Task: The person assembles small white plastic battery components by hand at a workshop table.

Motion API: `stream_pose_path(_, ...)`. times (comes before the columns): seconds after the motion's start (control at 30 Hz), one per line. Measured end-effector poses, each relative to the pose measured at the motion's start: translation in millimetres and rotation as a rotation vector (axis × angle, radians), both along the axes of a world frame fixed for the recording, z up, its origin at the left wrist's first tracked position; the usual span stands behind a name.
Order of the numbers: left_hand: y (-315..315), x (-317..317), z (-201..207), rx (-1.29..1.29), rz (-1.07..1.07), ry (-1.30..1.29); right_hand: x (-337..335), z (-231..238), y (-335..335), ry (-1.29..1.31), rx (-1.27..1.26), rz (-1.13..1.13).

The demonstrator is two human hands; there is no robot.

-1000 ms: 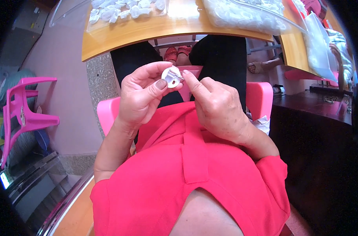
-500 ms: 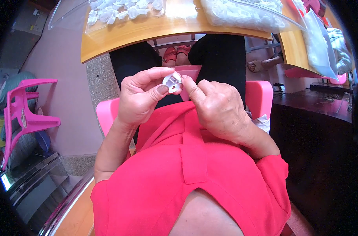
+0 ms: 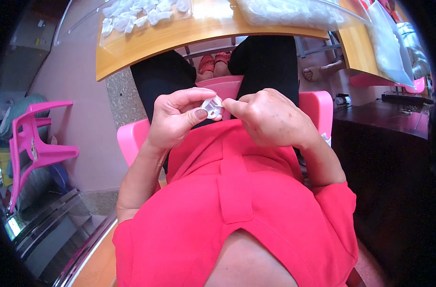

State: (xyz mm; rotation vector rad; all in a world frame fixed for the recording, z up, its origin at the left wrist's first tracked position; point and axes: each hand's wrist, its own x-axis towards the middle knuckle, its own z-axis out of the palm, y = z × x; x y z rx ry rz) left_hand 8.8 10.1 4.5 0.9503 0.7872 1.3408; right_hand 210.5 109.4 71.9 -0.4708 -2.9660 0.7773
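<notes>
While the left hand (image 3: 172, 119) pinches the white round piece (image 3: 211, 106) from nine o'clock, the right hand (image 3: 275, 117) lies flatter than a moment ago, index fingertip at the piece's three-o'clock rim (whether its curled fingers hold anything, I cannot tell), which suggests the work now comes more from the side. Between the edge of the wooden table (image 3: 218, 27) at twelve o'clock and the red shirt (image 3: 194, 201) at six, the piece has room to move, while pink chair arms (image 3: 133, 139) at eight and three bound the sides.

A wooden table (image 3: 213, 29) bears a clear tray (image 3: 179, 18) of white pieces (image 3: 141, 12), left, and a whitish translucent heap (image 3: 294, 14), right
</notes>
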Motion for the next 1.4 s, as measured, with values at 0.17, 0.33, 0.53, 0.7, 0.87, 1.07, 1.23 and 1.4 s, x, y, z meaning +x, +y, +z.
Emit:
stream_pose_path(0.17,3.0,0.8,-2.3,-0.041,0.070,-0.087,-5.0,-4.4,-5.2,-0.011,-0.070,-0.068)
stream_pose_path(0.33,5.0,-1.6,4.7,-0.061,0.229,-0.142,-13.4,-16.4,-17.4,0.238,-0.191,-0.272)
stream_pose_path(0.53,4.5,-0.1,7.2,-0.020,0.273,-0.171,-21.4,-20.2,-27.5,0.354,-0.285,-0.329)
stream_pose_path(0.7,3.5,0.4,7.0,-0.006,0.268,-0.135,-25.8,-30.8,-29.5,0.435,-0.272,-0.324)
stream_pose_path(0.87,4.7,2.6,9.0,-0.047,0.288,-0.168,-26.9,-36.3,-33.5,0.461,-0.199,-0.333)
stream_pose_path(1.07,4.4,5.0,7.3,-0.022,0.309,-0.160,-27.6,-39.7,-35.3,0.463,-0.134,-0.329)
stream_pose_path(1.23,3.9,6.4,7.5,-0.012,0.321,-0.149,-27.4,-45.5,-37.8,0.455,-0.006,-0.310)
stream_pose_path(1.4,3.3,7.4,8.3,-0.010,0.327,-0.167,-27.4,-46.0,-39.5,0.413,0.126,-0.293)
